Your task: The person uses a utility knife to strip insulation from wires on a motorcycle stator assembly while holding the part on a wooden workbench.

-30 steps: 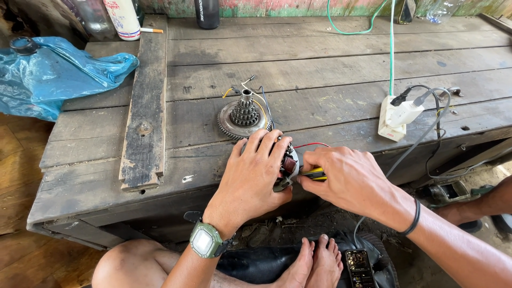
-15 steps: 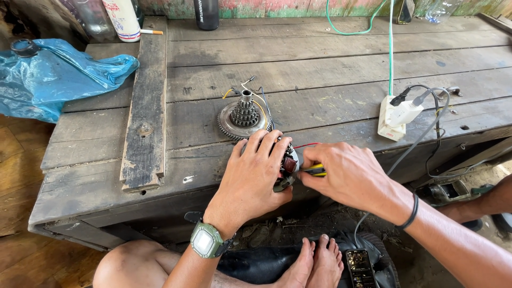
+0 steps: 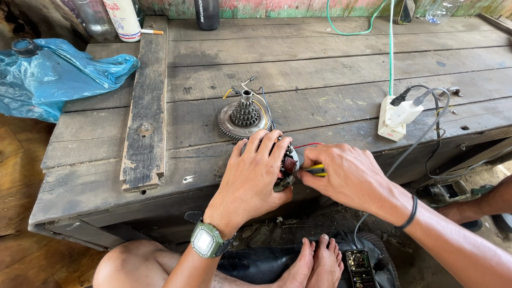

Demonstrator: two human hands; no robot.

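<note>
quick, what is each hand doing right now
Left hand: closed over the small motor part.
Right hand: pinching a yellow-handled tool against that part.

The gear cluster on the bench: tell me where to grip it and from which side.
Judging by its pose, grip the gear cluster from straight above, by the narrow stepped gear stack and shaft tip standing upright. The wide toothed base lies flat on the wooden bench, leaving little to get under.

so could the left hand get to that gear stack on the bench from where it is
Probably yes. The left hand grips the wound coil part at the bench edge, and the gear stack stands just beyond its fingertips with only bare plank between. It would have to release the coil first.
</note>
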